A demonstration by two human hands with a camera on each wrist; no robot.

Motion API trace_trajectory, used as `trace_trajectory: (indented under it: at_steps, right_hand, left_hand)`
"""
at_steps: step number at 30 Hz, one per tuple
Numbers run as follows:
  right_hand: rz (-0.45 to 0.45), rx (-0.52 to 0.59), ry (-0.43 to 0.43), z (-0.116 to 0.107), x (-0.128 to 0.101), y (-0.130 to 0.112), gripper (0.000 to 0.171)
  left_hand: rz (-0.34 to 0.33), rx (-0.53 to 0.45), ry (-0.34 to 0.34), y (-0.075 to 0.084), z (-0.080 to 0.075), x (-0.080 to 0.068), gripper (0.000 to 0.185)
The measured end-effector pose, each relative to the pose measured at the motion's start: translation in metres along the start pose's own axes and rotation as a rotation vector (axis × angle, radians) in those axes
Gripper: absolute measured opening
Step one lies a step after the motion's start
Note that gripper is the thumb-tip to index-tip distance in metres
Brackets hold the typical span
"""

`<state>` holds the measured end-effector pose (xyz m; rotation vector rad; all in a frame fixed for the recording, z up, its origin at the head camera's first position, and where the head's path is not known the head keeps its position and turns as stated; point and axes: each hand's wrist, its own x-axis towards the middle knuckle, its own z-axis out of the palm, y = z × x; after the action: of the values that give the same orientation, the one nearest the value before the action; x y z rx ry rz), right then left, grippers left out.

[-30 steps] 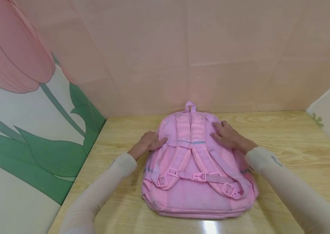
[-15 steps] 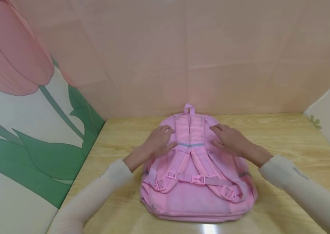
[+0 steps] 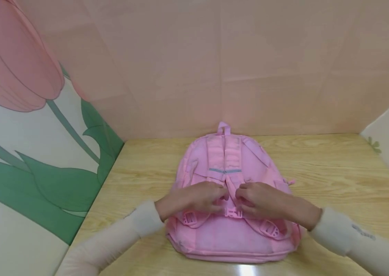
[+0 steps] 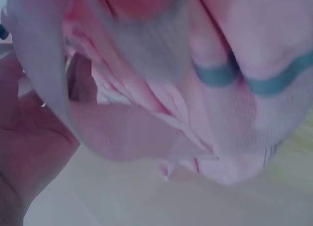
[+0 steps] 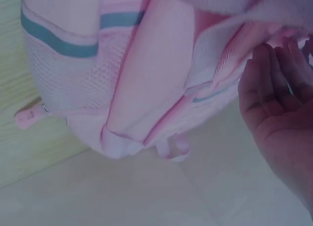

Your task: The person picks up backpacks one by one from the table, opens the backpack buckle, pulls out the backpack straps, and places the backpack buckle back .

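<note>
A pink backpack lies front-down on the wooden table, with its shoulder straps facing up and its top loop toward the back wall. My left hand and right hand sit close together, knuckles up, on the lower part of the straps just above the chest-strap buckle. Their fingertips touch the straps. The right wrist view shows my right hand with fairly straight fingers beside the backpack. In the left wrist view a blurred strap crosses my left hand, which shows its palm.
A wall painted with tulips closes the left side. A pink panel wall stands right behind the backpack. A pink zipper pull sticks out on the backpack's right side. Bare wood lies to the right of the backpack.
Both hands have slid from the upper part of the backpack down toward me and inward. They now meet at the straps above the chest buckle.
</note>
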<state>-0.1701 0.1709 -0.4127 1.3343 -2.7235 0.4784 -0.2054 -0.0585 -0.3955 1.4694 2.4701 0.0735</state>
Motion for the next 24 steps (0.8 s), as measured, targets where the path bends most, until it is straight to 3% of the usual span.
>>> trace_trajectory:
  at_steps: [6,12,19,24]
  right_hand:
    - [-0.016,-0.001,-0.034,0.008,-0.008,-0.002,0.014]
    - [-0.069,-0.082,0.024,0.013,-0.013,-0.007,0.021]
    - [-0.154,-0.177,0.173,0.016,-0.016,-0.007,0.019]
    - [-0.159,-0.152,0.239,0.013,-0.018,-0.003,0.022]
  left_hand:
    - [-0.004,0.032,-0.046,0.010,0.008,-0.001,0.032]
    - [-0.010,0.032,-0.026,0.017,0.011,-0.001,0.030]
    - [-0.030,-0.008,0.082,0.020,0.015,-0.001,0.024]
    - [-0.027,-0.071,0.181,0.019,0.013,-0.003,0.016]
